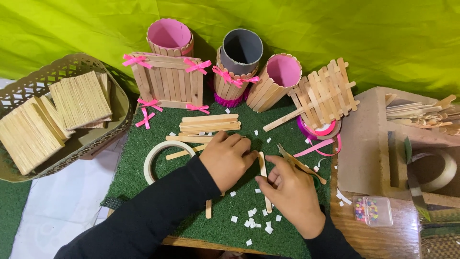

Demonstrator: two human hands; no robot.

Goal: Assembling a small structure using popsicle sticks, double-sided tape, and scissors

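My left hand (226,158) lies knuckles up on the green turf mat (143,144), its fingertips pressing the top of a pale wooden craft stick (263,168). My right hand (292,192) grips the same stick lower down with thumb and forefinger, and a pair of scissors (299,164) sticks out above its fingers. Loose sticks (209,123) lie in a small pile just beyond my left hand. A roll of white tape (165,158) sits left of my left wrist. Small white paper scraps (254,223) dot the mat near the front edge.
At the back stand a stick fence panel with pink bows (166,79), three stick-wrapped cups (239,62) and a tilted stick lattice (326,93). A woven basket (72,62) of stacked sticks sits left. Pink ribbon (318,144), a bead box (373,211) and a tape roll (443,170) are right.
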